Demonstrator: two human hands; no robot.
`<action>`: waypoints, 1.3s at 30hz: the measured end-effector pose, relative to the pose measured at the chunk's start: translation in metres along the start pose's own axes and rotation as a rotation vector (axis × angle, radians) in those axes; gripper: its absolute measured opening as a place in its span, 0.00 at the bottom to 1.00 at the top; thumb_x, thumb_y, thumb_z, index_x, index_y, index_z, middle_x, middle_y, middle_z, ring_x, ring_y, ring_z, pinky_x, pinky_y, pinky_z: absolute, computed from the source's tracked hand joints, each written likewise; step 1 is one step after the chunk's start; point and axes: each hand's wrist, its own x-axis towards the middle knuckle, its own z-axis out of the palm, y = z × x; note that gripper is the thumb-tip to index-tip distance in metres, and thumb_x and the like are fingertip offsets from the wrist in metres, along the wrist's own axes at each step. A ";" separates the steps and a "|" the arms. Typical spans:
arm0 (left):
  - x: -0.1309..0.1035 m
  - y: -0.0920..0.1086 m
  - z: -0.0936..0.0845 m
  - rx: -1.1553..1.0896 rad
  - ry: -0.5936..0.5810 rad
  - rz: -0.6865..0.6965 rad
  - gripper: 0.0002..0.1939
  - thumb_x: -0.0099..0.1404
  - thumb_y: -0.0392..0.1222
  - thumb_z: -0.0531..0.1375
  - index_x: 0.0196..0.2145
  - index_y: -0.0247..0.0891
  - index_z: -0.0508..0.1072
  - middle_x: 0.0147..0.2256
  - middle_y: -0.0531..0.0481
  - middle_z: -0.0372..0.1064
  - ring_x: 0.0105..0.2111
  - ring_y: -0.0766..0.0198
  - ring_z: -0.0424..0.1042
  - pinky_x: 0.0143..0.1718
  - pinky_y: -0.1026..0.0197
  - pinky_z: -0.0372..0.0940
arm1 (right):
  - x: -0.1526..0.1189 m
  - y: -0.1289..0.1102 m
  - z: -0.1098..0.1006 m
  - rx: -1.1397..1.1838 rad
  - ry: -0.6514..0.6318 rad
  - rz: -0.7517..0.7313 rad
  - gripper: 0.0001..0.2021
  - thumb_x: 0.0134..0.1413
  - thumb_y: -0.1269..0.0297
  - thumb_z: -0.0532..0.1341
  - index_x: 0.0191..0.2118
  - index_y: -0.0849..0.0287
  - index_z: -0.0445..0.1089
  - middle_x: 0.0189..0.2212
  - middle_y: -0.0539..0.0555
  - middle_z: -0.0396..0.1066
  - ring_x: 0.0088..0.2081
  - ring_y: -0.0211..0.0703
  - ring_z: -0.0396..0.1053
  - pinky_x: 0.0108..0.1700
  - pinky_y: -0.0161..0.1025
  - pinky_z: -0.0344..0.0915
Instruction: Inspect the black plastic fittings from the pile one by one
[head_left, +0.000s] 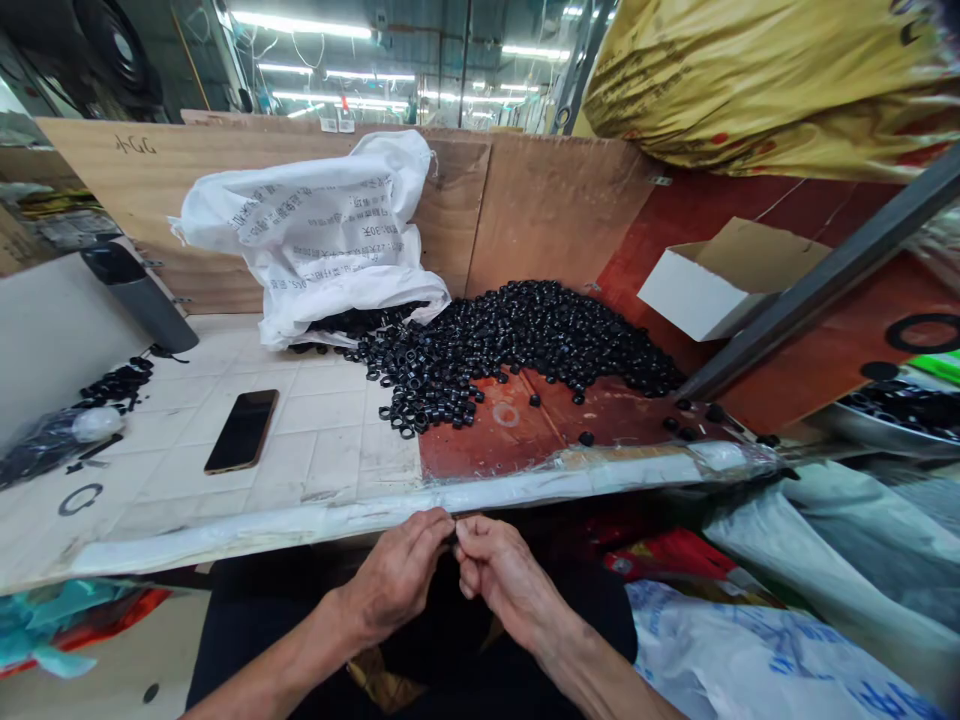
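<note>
My left hand (401, 570) and my right hand (499, 570) meet fingertip to fingertip just below the table's front edge. Between them is a small dark piece (451, 537), mostly covered by the fingers. The left fingers are curled round it; the right thumb and forefinger pinch at its side. Beyond the hands, a large heap of small black rings (525, 320) spreads over the table, partly on a red-brown board (495, 445). A white woven sack (322, 240) with printing lies at the heap's left, its mouth over some of the rings.
A phone (241, 431) lies on the table's left, near a dark bottle (142, 298), a flat ring (79, 499) and a plastic bag of black parts (37, 445). An open white box (697, 290) and a slanted metal bar (810, 270) are at right. Plastic bags (757, 650) lie lower right.
</note>
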 end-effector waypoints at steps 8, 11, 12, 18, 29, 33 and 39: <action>0.053 -0.059 -0.047 0.220 -0.073 -0.563 0.11 0.68 0.41 0.62 0.47 0.38 0.72 0.35 0.49 0.71 0.32 0.59 0.74 0.39 0.55 0.71 | 0.076 -0.052 -0.032 -1.083 0.334 -0.849 0.06 0.62 0.67 0.58 0.40 0.59 0.73 0.38 0.58 0.73 0.38 0.48 0.71 0.45 0.42 0.66; 0.066 -0.096 -0.038 0.370 -0.088 -0.615 0.12 0.66 0.39 0.62 0.48 0.37 0.73 0.38 0.47 0.71 0.37 0.55 0.74 0.42 0.53 0.70 | 0.124 -0.061 -0.031 -1.292 0.363 -0.790 0.11 0.58 0.71 0.61 0.47 0.59 0.72 0.41 0.59 0.71 0.37 0.48 0.71 0.40 0.41 0.66; 0.067 -0.104 -0.035 0.396 -0.109 -0.617 0.12 0.67 0.39 0.62 0.48 0.37 0.73 0.39 0.46 0.71 0.38 0.55 0.75 0.43 0.53 0.70 | 0.135 -0.060 -0.030 -1.341 0.375 -0.770 0.10 0.59 0.71 0.61 0.47 0.59 0.72 0.42 0.59 0.71 0.36 0.48 0.71 0.38 0.40 0.65; 0.060 -0.113 -0.024 0.412 -0.104 -0.548 0.07 0.68 0.38 0.62 0.44 0.40 0.74 0.40 0.48 0.72 0.36 0.58 0.75 0.42 0.56 0.69 | 0.152 -0.046 -0.031 -1.372 0.356 -0.842 0.04 0.61 0.71 0.60 0.41 0.59 0.71 0.41 0.59 0.70 0.36 0.47 0.70 0.37 0.39 0.63; 0.067 -0.095 -0.017 0.121 -0.019 -0.402 0.12 0.61 0.34 0.61 0.43 0.40 0.72 0.38 0.50 0.73 0.36 0.61 0.75 0.40 0.59 0.71 | 0.130 -0.053 -0.015 -0.563 -0.017 -0.578 0.13 0.54 0.58 0.66 0.42 0.58 0.76 0.28 0.50 0.73 0.27 0.40 0.69 0.31 0.36 0.67; 0.066 -0.091 -0.019 -0.071 0.005 -0.380 0.12 0.63 0.35 0.61 0.45 0.40 0.73 0.40 0.49 0.73 0.38 0.62 0.75 0.40 0.59 0.72 | 0.125 -0.048 -0.010 -0.382 -0.007 -0.528 0.14 0.47 0.55 0.70 0.38 0.58 0.75 0.30 0.51 0.77 0.31 0.43 0.74 0.36 0.39 0.73; 0.063 -0.092 -0.017 -0.275 0.091 -0.521 0.16 0.63 0.39 0.64 0.49 0.39 0.70 0.45 0.47 0.75 0.41 0.62 0.78 0.46 0.55 0.76 | 0.121 -0.050 -0.011 -0.354 0.025 -0.638 0.11 0.46 0.57 0.71 0.30 0.57 0.74 0.41 0.58 0.81 0.41 0.49 0.78 0.49 0.47 0.75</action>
